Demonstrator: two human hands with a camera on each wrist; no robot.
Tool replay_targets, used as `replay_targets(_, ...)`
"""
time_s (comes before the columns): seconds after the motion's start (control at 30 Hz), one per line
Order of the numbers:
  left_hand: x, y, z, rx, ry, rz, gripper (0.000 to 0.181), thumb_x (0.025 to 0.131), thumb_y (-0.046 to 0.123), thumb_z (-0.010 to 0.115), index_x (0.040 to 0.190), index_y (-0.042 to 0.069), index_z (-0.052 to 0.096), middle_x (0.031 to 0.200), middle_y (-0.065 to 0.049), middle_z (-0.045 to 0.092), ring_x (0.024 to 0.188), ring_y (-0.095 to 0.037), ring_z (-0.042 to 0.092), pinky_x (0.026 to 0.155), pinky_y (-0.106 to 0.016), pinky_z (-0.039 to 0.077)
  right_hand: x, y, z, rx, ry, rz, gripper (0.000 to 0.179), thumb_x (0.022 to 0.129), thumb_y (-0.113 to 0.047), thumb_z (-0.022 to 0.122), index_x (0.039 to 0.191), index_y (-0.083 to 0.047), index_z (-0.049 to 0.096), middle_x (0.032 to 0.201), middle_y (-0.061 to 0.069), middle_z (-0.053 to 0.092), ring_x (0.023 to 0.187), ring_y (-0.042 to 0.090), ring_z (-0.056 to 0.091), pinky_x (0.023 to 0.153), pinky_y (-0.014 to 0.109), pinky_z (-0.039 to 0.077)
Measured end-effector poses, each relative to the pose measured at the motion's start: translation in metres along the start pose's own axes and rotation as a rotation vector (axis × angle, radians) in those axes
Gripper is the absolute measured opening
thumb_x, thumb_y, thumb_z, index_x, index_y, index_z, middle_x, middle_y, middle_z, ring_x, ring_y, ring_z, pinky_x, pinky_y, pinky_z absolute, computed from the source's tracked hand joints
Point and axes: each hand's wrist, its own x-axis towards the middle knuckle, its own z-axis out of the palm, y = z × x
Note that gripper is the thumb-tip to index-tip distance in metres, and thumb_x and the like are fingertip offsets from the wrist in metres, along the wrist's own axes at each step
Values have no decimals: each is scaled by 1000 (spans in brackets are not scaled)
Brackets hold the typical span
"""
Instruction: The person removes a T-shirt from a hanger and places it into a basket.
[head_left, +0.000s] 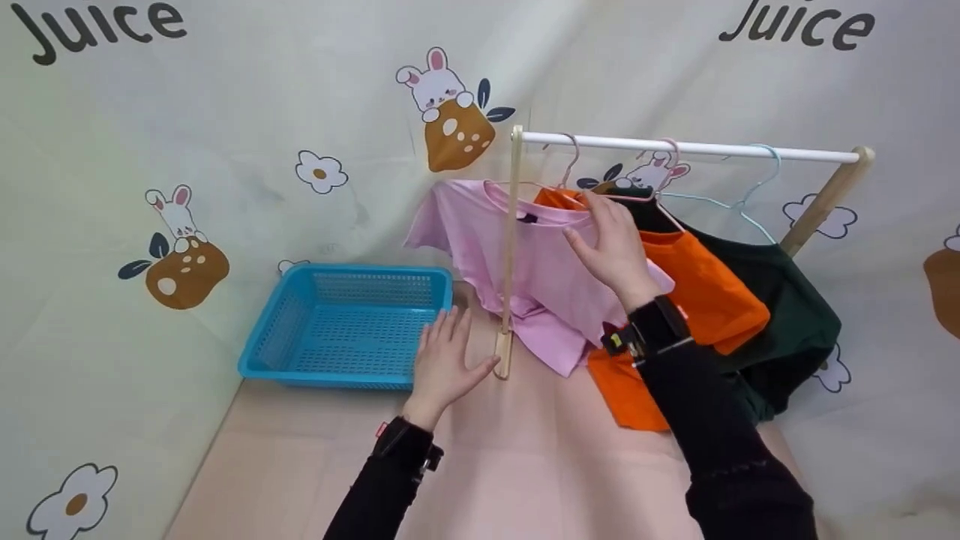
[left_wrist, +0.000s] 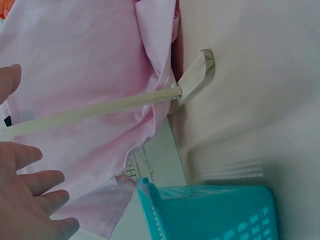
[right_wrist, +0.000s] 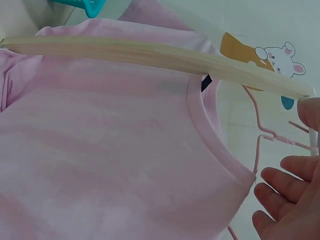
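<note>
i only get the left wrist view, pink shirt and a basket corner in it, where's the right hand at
Observer: The head view shows the right hand raised near the collar of the pink shirt.

Operator: ok, i just catch a sliver of orange top left, what hangs past that

Observer: A dark green garment, beyond the orange garment.

Operator: and what's holding that one up

Observer: A light blue hanger, hooked over the white rod.
</note>
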Motion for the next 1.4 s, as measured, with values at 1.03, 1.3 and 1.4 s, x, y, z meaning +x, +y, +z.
replay_targets(1.03, 10, 9, 21, -116, 7, 7, 81, 87, 51, 68, 145, 0, 45, 146, -22, 47, 139, -40, 36, 113, -56, 25, 43, -6, -42, 36, 108, 238, 27, 105, -24, 50, 110, -2, 65, 101, 17, 65, 94, 34, 57, 83, 47, 41)
replay_targets(1.3, 11, 12, 19, -128, -16, -13, 81, 88, 51, 67, 147, 0, 44, 148, -22, 44, 140, -40, 35, 114, -56, 25, 1, 12, -57, 76, 188, 210, 24, 104, -19, 52, 102, 2, 64, 87, 17, 60, 84, 33, 54, 74, 41, 38)
replay_targets(1.4, 12, 13, 17, -138, -15, -10, 82, 88, 51, 67, 148, 1, 43, 149, -22, 43, 141, -39, 34, 114, -55, 26, -18, 22, -54, 61, 190, 204, 24, 104, -19, 53, 102, 1, 65, 85, 16, 59, 81, 32, 54, 73, 40, 37)
